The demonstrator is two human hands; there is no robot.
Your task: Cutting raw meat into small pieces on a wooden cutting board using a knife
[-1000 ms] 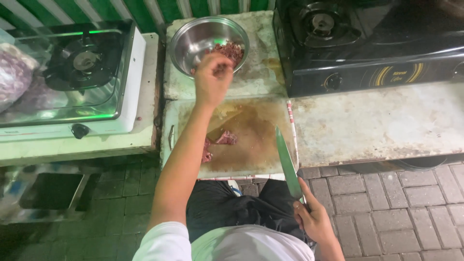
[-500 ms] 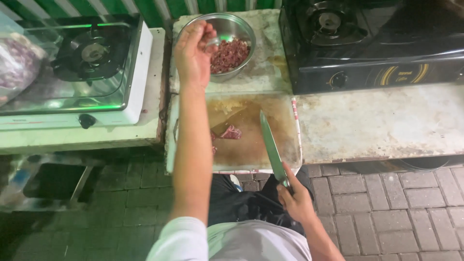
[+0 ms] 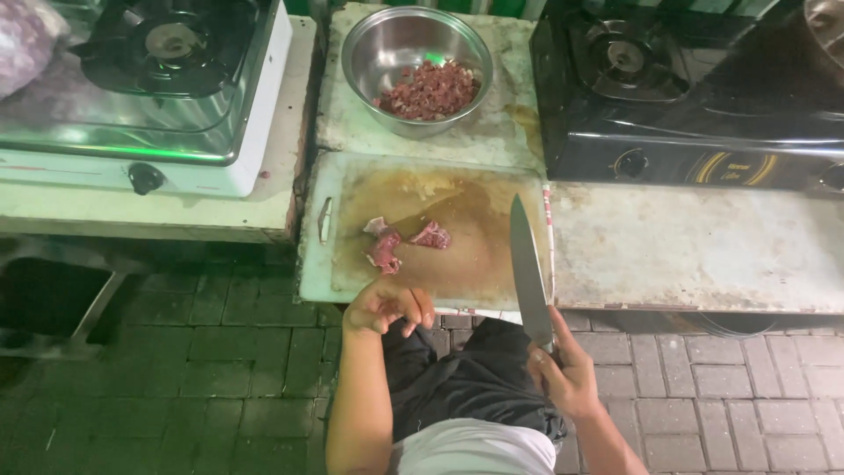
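Observation:
A stained cutting board point(image 3: 479, 242) lies at the counter's front edge with a few pieces of raw red meat point(image 3: 396, 242) on its left half. Behind it stands a steel bowl point(image 3: 378, 53) holding chopped meat point(image 3: 429, 91). My left hand point(image 3: 387, 306) hovers at the board's near edge, just below the meat pieces, fingers loosely curled and holding nothing. My right hand point(image 3: 567, 374) grips the handle of a long knife point(image 3: 527, 268), whose blade points away from me over the board's right side.
A silver gas stove point(image 3: 149, 88) sits on the left, a black gas stove point(image 3: 694, 88) on the right. Bare worn countertop point(image 3: 694, 246) stretches right of the board. Brick paving point(image 3: 220, 378) lies below, with my dark trousers between.
My left hand came back from the bowl to the board's near edge. The knife swung more upright beside the board. The view shifted closer to the counter.

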